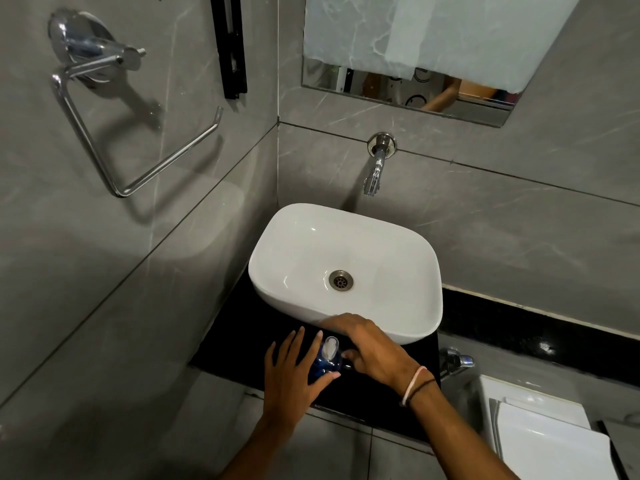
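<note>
A blue soap bottle with a white pump top (327,358) stands on the black counter (239,344) just in front of the white basin (346,265). My left hand (294,372) is at the bottle's left side, fingers straight, thumb touching the bottle's body. My right hand (370,348) reaches in from the right, fingers spread and relaxed, thumb and fingertips close to the bottle's right side. Whether it touches the bottle I cannot tell. Two bands circle my right wrist.
A chrome tap (375,168) juts from the grey tiled wall above the basin. A chrome towel ring (138,143) hangs on the left wall. A mirror (415,64) is above. A white toilet tank (540,434) and a valve (457,362) stand at lower right.
</note>
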Demonstrator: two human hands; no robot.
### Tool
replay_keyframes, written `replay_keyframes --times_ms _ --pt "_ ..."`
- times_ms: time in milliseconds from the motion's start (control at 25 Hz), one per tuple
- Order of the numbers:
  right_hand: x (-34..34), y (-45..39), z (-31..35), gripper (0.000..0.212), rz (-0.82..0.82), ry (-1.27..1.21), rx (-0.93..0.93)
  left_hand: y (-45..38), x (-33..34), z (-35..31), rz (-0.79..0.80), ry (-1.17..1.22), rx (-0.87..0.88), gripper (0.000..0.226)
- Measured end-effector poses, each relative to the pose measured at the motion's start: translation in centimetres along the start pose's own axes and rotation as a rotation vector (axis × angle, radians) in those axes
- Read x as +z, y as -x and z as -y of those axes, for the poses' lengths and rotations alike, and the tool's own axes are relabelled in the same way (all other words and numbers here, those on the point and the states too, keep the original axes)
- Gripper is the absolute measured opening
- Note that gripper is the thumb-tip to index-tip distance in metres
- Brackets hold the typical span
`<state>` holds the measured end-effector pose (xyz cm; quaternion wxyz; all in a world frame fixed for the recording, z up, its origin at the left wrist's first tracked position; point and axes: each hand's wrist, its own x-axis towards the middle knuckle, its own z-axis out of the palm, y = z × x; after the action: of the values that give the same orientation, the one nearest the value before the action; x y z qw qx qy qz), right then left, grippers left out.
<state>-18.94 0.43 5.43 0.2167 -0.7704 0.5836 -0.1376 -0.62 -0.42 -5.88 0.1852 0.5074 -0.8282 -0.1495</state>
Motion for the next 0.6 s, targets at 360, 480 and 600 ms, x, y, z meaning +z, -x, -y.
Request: replay_keyframes --times_ms 360,480,600 --pt "6.1 3.1 -3.2 0.06 0.044 -0.789 0.574 0.6 0.2 1.1 0.042 0.719 -0.285 0.065" --pt "7.6 2.2 -3.1 0.053 -0.004 -0.911 0.588 0.3 -0.2 1.2 0.046 0.761 -0.3 0.053" --pt "8.3 0.2 -2.2 0.051 -0.004 -0.922 0.568 0.0 -1.2 2.6 0.023 0.755 -0.317 0.052"
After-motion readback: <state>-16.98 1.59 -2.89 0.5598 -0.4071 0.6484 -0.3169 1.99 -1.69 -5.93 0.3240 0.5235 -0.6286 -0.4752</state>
